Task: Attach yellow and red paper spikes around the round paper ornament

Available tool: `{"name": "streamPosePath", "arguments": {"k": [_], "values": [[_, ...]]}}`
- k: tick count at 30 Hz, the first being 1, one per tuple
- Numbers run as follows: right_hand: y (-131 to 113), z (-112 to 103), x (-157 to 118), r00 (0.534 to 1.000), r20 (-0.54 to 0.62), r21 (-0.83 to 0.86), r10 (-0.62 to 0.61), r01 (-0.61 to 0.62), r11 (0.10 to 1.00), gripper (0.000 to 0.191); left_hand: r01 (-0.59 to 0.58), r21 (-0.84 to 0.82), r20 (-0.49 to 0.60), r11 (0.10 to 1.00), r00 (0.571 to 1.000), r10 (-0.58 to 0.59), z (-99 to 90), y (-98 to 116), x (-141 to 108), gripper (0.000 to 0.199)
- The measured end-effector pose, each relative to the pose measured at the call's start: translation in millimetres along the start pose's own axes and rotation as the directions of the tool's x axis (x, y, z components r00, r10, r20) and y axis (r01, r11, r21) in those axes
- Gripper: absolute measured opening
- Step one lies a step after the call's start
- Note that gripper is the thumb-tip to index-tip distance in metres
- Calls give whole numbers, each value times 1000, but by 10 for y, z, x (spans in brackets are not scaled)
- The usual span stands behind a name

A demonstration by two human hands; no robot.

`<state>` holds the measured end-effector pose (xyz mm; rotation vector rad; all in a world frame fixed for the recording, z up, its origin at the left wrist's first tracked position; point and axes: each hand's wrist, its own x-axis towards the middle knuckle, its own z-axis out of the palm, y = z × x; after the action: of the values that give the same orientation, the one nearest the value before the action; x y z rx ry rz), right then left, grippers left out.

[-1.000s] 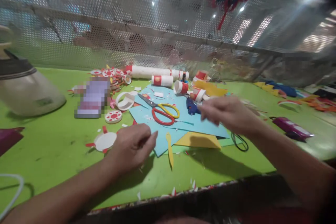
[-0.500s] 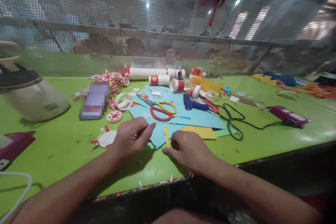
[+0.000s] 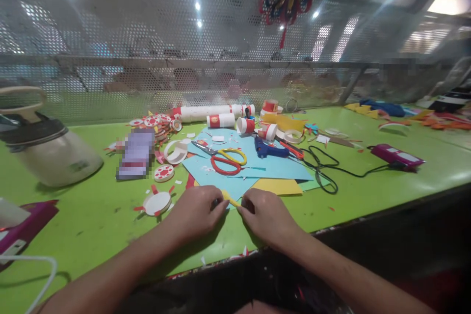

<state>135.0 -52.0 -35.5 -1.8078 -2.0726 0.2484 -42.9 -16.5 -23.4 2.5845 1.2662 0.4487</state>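
Between my hands, a narrow yellow paper strip (image 3: pixel 231 199) is pinched at both ends above the front of the green table. My left hand (image 3: pixel 200 208) grips its left end, which my fingers partly cover. At the other end, my right hand (image 3: pixel 268 213) has thumb and fingers closed on the strip. Just beyond lie light blue paper sheets (image 3: pixel 283 167) and a yellow sheet (image 3: pixel 277 187). Scissors (image 3: pixel 225 162) with one red and one yellow handle rest on the blue paper. A paper disc with red tabs (image 3: pixel 156 203) lies left of my left hand.
A blue glue gun (image 3: pixel 270 148) with a black cord sits beyond my right hand, near paper cup pieces (image 3: pixel 246 125). At left are a phone (image 3: pixel 136 154) and a spray bottle (image 3: pixel 55 147). A purple device (image 3: pixel 397 157) is at right. Perforated mesh (image 3: pixel 147 78) stands behind.
My left hand has moved right and closed on the strip's free end. The strip has gone from nearly upright to slanting between both hands. The camera view has tilted up a little.
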Motion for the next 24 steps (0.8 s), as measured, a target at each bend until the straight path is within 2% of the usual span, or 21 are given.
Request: {"name": "streamPosePath", "arguments": {"k": [4, 7, 9, 12, 13, 15, 19, 22, 24], "values": [[6, -9, -7, 999, -46, 87, 20, -16, 996, 11, 52, -77, -39, 996, 998, -55, 8, 47, -19, 31], [-10, -68, -34, 998, -70, 190, 4, 9, 982, 13, 63, -304, -37, 951, 996, -78, 4, 91, -3, 32], [-40, -110, -45, 995, -102, 244, -18, 43, 969, 12, 146, -505, 37, 850, 988, -148, -8, 118, 17, 36], [-107, -144, -35, 988, -141, 282, -62, 100, 954, 12, 313, -718, 172, 621, 945, -278, -35, 138, 39, 42], [-129, -144, -29, 986, -148, 283, -71, 111, 953, 12, 334, -759, 189, 559, 934, -302, -43, 136, 41, 42], [-155, -135, -22, 986, -148, 276, -82, 121, 953, 12, 322, -812, 179, 488, 932, -316, -54, 121, 42, 40], [-69, -155, -24, 985, -99, 222, -141, 161, 962, 21, 274, -845, 118, 460, 934, -338, -67, 61, 44, 36], [85, -278, 42, 978, -129, 191, -166, 189, 963, 33, 184, -824, 26, 535, 957, -289, -72, 40, 45, 29], [156, -398, 143, 967, -124, 277, -221, 248, 928, 27, 121, -807, -8, 578, 977, -215, -65, 48, 41, 26]]}}
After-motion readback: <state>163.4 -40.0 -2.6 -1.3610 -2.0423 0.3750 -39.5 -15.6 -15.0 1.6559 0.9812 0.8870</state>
